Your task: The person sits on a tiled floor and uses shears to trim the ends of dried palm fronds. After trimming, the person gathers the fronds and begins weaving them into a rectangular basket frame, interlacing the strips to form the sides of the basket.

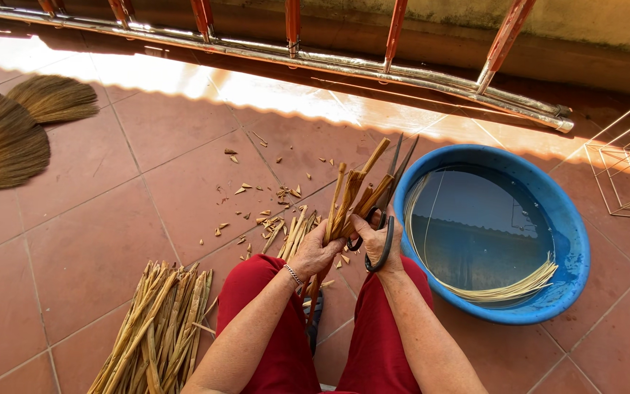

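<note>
Red trousers (373,350) of the seated person filled the bottom of the view, with both bare forearms reaching forward over the knees. Beside the left knee a bundle of dry pale stalks (158,328) lay on the floor (74,248). That floor was made of large reddish-brown tiles, half in shade and half in strong sunlight. Small cut chips (271,211) were scattered on the tiles in front of the knees. At the far edge ran a metal rail with orange-red bars (293,51), and behind it a low wall. Two brooms (16,131) of brown fibre lay at the far left, and a thin wire frame (628,168) stood at the right edge.

The left hand (315,255), with a bracelet on the wrist, was curled closed around a bunch of brown strips (351,193), which stood upright and fanned out at the top. The right hand (380,233) was closed through the black handles of a pair of scissors (391,182), whose blades pointed up, just beside the strips, and seemed slightly apart. Just to the right, a round blue basin (574,248) with water held a coil of thin pale fibres (504,292).
</note>
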Demonstrator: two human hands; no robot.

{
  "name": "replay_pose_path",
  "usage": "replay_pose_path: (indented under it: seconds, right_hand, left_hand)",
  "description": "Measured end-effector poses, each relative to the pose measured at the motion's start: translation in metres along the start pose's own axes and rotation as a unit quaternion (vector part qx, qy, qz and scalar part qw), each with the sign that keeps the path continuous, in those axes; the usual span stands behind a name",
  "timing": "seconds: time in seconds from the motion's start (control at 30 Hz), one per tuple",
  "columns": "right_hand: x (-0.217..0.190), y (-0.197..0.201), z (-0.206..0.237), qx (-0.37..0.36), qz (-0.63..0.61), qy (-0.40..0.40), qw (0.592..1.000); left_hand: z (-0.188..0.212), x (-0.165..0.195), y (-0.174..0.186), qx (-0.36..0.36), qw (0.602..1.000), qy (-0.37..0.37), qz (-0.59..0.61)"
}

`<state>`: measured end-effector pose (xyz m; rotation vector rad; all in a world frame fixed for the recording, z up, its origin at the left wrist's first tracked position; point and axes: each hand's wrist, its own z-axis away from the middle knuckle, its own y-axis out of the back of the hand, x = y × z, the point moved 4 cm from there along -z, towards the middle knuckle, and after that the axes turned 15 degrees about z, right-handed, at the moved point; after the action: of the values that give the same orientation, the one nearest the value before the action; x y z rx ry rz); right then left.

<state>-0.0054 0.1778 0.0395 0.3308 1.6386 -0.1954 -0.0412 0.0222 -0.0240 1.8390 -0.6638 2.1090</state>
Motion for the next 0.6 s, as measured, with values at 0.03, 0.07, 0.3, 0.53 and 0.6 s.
replay_pose_path:
  seconds: [0.03,0.07,0.3,0.53,0.6]
  right_hand:
    - [0.000,-0.001,-0.001,-0.003,-0.001,-0.002,1.000]
    - [0.000,-0.002,-0.003,-0.007,-0.001,-0.004,1.000]
    - [0.000,-0.009,-0.007,-0.042,0.004,-0.024,0.999]
    - [-0.007,-0.018,-0.007,-0.048,0.074,0.011,0.996]
    - [-0.007,-0.018,-0.007,-0.034,0.098,-0.001,0.995]
  left_hand:
    - [0.000,-0.002,0.000,-0.003,1.000,-0.007,-0.005]
    - [0.000,-0.003,0.001,0.003,1.000,-0.009,0.011]
    - [-0.002,0.011,0.007,0.050,0.996,-0.069,0.013]
    - [0.007,0.034,0.003,0.069,0.963,-0.183,-0.185]
    - [0.008,0.034,0.002,0.065,0.972,-0.171,-0.150]
